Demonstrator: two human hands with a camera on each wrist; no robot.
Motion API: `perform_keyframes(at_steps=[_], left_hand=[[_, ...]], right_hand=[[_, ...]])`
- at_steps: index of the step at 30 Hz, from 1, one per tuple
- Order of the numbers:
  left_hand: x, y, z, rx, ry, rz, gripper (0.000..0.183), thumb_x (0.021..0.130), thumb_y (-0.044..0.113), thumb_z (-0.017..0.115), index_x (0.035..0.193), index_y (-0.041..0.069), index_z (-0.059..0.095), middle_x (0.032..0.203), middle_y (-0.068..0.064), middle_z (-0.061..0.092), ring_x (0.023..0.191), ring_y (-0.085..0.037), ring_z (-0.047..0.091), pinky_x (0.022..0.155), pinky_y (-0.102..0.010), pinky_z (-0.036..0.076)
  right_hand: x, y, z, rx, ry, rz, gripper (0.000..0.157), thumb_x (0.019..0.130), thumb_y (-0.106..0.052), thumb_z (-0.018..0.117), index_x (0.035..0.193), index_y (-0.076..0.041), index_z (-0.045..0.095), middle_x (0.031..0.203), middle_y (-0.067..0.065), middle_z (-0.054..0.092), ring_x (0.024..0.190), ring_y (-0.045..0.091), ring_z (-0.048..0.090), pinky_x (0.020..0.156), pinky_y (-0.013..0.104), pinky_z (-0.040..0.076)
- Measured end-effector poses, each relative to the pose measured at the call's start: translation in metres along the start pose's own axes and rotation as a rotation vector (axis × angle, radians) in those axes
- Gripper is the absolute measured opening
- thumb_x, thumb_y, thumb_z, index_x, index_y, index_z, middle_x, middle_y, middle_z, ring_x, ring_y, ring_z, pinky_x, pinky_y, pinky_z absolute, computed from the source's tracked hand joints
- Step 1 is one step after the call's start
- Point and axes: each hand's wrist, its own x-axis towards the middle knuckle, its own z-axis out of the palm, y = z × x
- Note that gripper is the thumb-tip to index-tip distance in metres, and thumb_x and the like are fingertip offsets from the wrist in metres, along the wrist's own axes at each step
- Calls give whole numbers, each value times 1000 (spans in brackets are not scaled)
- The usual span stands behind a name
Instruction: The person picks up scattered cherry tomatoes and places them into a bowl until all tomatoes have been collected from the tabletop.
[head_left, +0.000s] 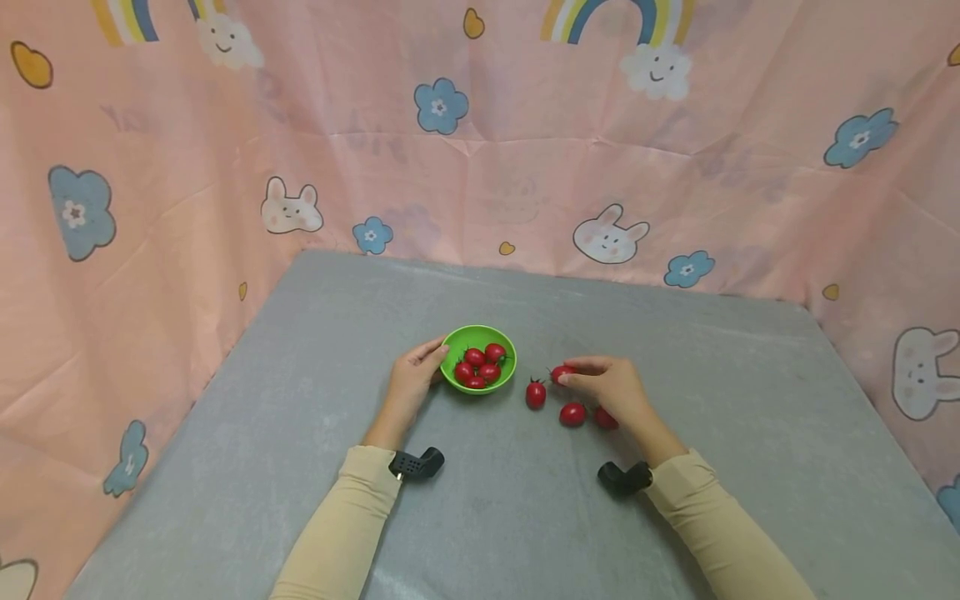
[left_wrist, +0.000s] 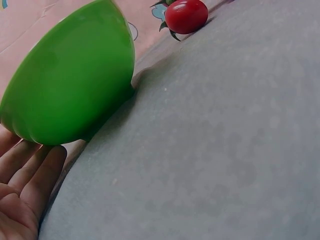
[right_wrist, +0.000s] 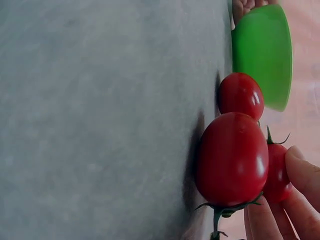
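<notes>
My left hand (head_left: 411,377) grips the side of a small green bowl (head_left: 456,340), the thumb at its rim and the fingers against its outer wall (left_wrist: 75,75). Several red cherry tomatoes (head_left: 490,372) with green stems lie inside. To the bowl's right, my right hand (head_left: 617,385) pinches a cherry tomato (right_wrist: 278,172) between thumb and fingers, close over the table. Three more lie near that hand: one cherry tomato (head_left: 536,394) between bowl and hand, another (head_left: 572,414) below the fingers, and a third (head_left: 606,418) partly hidden by the hand.
The grey table (head_left: 300,467) runs back to a pink curtain (head_left: 525,167) printed with rabbits, flowers and rainbows, which also hangs along both sides. A black camera mount sits on each wrist, the left one (head_left: 418,463) and the right one (head_left: 624,478), beside beige sleeves.
</notes>
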Motion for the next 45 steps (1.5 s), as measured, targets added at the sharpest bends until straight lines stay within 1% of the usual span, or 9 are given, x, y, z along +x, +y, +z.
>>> perform_keyframes(at_steps=[6,11,15,17,23,28,32,37,45], left_hand=[[0,0,0,4,-7,1,38,98,23,64,132,6,64,135,-15,63,96,-3,68,79,-14,56],[0,0,0,13,-4,5,38,98,23,63,132,6,63,135,-15,64,93,-2,68,78,-14,56],[0,0,0,13,-5,2,38,98,24,64,133,7,63,135,-14,64,94,-3,68,79,-14,56],[0,0,-1,10,-6,-3,39,98,24,64,133,7,63,136,-14,63,96,-5,68,79,-14,56],[0,1,-3,13,-16,-25,40,99,24,63,135,6,61,138,-14,61,103,-10,68,80,-13,55],[3,2,-4,25,-28,-41,40,99,20,62,136,3,59,138,-16,61,102,-12,68,79,-15,56],[3,1,-3,16,-32,-42,41,99,21,62,136,3,60,137,-16,61,99,-8,68,79,-15,56],[2,-1,-3,5,-27,-23,41,98,25,64,134,6,62,137,-14,62,96,-3,67,78,-13,55],[3,-3,-2,11,-10,-7,38,98,24,64,132,7,64,134,-13,65,93,-1,67,78,-14,56]], right_hand=[[-2,-4,1,4,8,8,49,85,-38,78,125,-11,70,134,15,64,132,30,48,108,48,43],[-2,-8,1,31,13,16,49,84,-41,79,124,-13,71,136,12,64,131,29,49,107,48,44],[-3,-11,2,64,13,28,51,83,-44,79,123,-15,71,132,11,67,129,27,51,106,46,43],[-3,-12,2,69,13,32,52,83,-46,79,124,-16,71,131,11,67,128,26,52,107,47,43],[-3,-21,4,53,8,40,53,83,-50,77,125,-19,70,137,8,63,131,28,51,112,53,39],[-4,-28,9,107,-7,27,54,83,-48,78,126,-17,70,136,8,64,130,27,51,113,54,38],[-4,-34,15,121,-11,12,52,84,-46,78,126,-16,70,135,9,64,129,27,52,112,52,40],[-1,-40,21,130,-5,-3,51,83,-46,78,124,-17,71,131,8,67,127,26,54,113,51,39],[2,-48,25,136,-6,-48,48,83,-45,79,122,-17,72,128,7,69,125,24,57,110,48,40]])
